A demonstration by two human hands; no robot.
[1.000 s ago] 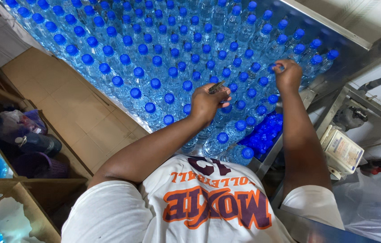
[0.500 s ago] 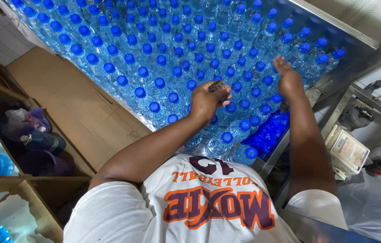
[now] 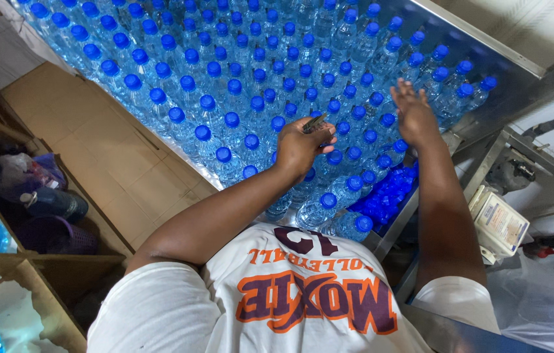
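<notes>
Left hand [image 3: 300, 147] pinches a small dark object [image 3: 315, 123], hard to identify; right hand [image 3: 413, 112] spread over bottles [image 3: 224, 98].

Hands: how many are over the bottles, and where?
2. The left hand is above the middle of the blue-capped bottles, gripping a small dark object. The right hand is open over the bottles nearer the metal edge. No others visible.

bottles [image 3: 237, 98] on table [image 3: 519, 72], loose caps [image 3: 385, 196] beside
</notes>
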